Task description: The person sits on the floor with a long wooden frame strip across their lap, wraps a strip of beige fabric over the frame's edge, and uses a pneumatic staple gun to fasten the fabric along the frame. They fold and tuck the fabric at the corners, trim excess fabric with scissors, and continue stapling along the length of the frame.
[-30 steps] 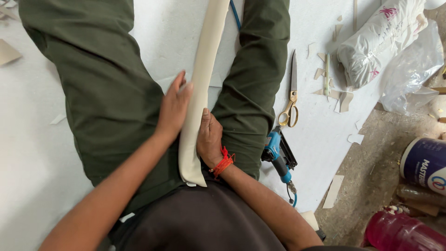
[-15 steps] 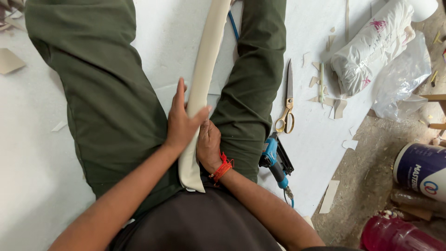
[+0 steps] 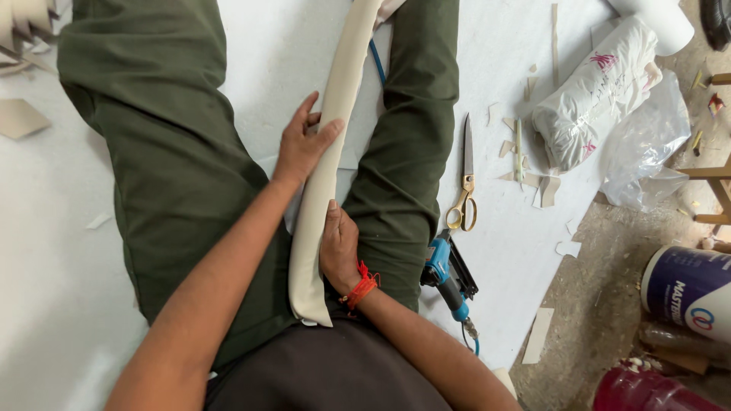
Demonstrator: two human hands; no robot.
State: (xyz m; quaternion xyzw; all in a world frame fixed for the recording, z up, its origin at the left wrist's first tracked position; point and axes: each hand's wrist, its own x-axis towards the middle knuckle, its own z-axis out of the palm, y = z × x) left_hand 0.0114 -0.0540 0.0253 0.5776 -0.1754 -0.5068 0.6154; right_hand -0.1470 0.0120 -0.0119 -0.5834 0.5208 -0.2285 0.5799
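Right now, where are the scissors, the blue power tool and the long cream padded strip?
scissors point(image 3: 466, 183), head view, near the pivot.
blue power tool point(image 3: 442, 266), head view, blue body.
long cream padded strip point(image 3: 320, 198), head view, middle.

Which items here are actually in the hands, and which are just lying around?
In hand:
- long cream padded strip, left hand flat on it, right hand gripping its edge

Lying about:
- scissors
- blue power tool
- wrapped white bundle
- clear plastic bag
- paint tin
- offcut scraps

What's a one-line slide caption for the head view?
Seated on a white sheet, both hands press a long beige padded strip between green-trousered legs; scissors and blue staple gun lie alongside.
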